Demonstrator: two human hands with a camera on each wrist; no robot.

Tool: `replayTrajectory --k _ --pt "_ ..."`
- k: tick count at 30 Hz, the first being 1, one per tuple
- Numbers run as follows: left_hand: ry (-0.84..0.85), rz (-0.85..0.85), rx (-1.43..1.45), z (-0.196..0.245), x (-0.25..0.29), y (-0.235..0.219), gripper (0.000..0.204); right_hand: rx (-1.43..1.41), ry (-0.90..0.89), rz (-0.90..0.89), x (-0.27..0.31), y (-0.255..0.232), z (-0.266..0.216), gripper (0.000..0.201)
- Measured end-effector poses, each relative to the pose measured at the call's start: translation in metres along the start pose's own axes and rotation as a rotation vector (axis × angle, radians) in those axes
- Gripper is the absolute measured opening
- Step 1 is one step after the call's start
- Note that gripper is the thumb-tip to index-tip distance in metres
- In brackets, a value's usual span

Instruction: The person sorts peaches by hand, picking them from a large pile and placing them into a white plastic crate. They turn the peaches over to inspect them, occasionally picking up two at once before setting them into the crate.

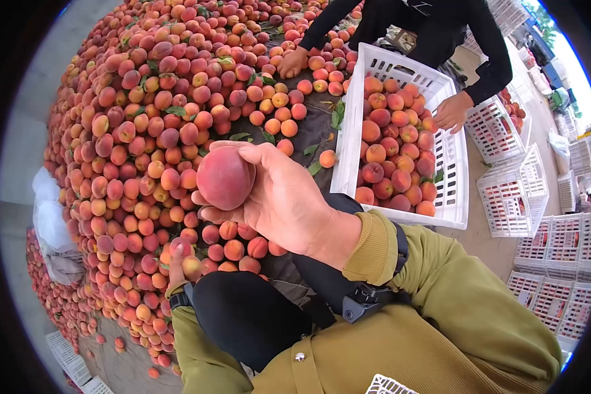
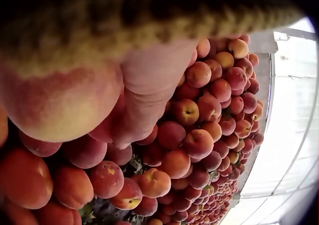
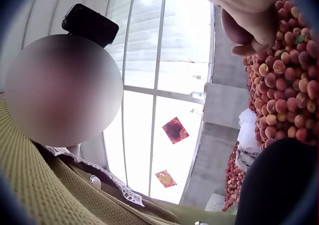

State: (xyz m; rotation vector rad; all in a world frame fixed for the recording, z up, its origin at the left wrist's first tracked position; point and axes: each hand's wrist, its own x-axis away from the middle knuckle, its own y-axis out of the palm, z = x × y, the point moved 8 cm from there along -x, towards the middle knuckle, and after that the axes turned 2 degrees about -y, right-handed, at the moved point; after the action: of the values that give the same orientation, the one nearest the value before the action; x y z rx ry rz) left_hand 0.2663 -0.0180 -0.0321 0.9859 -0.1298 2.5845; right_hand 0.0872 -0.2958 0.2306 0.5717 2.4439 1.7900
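In the middle of the head view, my right hand (image 1: 279, 190) is turned palm up and holds a large dark red peach (image 1: 224, 178). A second rounded edge shows just behind that fruit, by the palm. The right wrist view catches the same hand (image 3: 254, 15) at the top, fingers bent round the peach (image 3: 233, 29). Low at the pile's near edge, my left hand (image 1: 176, 268) grips a peach (image 1: 180, 247), mostly hidden. From the left wrist, a finger (image 2: 144, 100) bends down over fruit beside a big yellow-red peach (image 2: 60, 103).
A large heap of peaches (image 1: 157, 98) covers the left and far side. A white crate (image 1: 456, 190) part filled with peaches stands at right. Another person (image 1: 400, 20) reaches to both crate and heap. More crates (image 1: 515, 190) stack at far right. My knees (image 1: 249, 315) are close below.
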Motion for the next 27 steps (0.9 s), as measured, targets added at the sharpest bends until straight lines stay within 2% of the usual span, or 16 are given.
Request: replayTrajectory --k 1,3,5,7,8,9,11,13,17,19,21,23,24,25,26,27 --pt "0.018 0.009 -0.005 0.012 0.012 0.000 0.051 0.025 -0.079 0.007 0.002 0.000 -0.008 0.033" --pt "0.117 -0.081 0.143 0.057 0.046 0.009 0.052 -0.004 -0.090 -0.037 0.000 0.005 -0.007 0.033" --pt "0.151 -0.192 0.194 0.103 0.095 0.056 0.053 -0.028 -0.150 -0.056 0.001 0.007 -0.018 0.033" --pt "0.572 -0.043 0.007 0.158 0.168 0.093 0.057 0.027 -0.191 -0.140 0.006 0.015 -0.020 0.042" --pt "0.822 0.083 -0.365 0.168 0.137 0.044 0.069 0.103 -0.240 -0.126 0.006 0.013 -0.019 0.043" --pt "0.816 0.047 -0.384 0.172 0.142 0.062 0.069 0.177 -0.281 -0.119 0.009 0.012 -0.022 0.044" --pt "0.725 -0.172 -0.288 0.176 0.150 0.096 0.070 0.281 -0.340 -0.095 0.024 -0.002 -0.037 0.042" --pt "0.631 -0.363 -0.176 0.178 0.167 0.136 0.070 0.286 -0.528 -0.180 0.049 -0.019 -0.058 0.042" --pt "0.404 -0.673 0.079 0.166 0.217 0.219 0.072 0.595 -0.378 0.253 0.113 -0.112 -0.110 0.039" --pt "0.275 -0.811 0.210 0.157 0.246 0.268 0.072 0.709 -0.374 0.449 0.144 -0.157 -0.144 0.037" --pt "0.143 -0.950 0.341 0.144 0.280 0.349 0.073 0.790 -0.485 0.463 0.168 -0.179 -0.179 0.033" --pt "-0.023 -0.946 0.413 0.120 0.267 0.377 0.073 1.159 -0.545 0.513 0.180 -0.179 -0.204 0.033" --pt "-0.062 -0.934 0.393 0.110 0.264 0.389 0.071 1.159 -0.541 0.510 0.177 -0.188 -0.206 0.033" --pt "0.008 -0.832 0.310 0.103 0.251 0.390 0.070 1.361 -0.571 0.456 0.173 -0.192 -0.205 0.034" --pt "-0.049 -0.876 0.342 0.094 0.251 0.400 0.068 1.562 -0.599 0.395 0.170 -0.195 -0.202 0.034" --pt "-0.106 -0.919 0.374 0.086 0.254 0.409 0.067 1.561 -0.600 0.393 0.172 -0.197 -0.200 0.034"
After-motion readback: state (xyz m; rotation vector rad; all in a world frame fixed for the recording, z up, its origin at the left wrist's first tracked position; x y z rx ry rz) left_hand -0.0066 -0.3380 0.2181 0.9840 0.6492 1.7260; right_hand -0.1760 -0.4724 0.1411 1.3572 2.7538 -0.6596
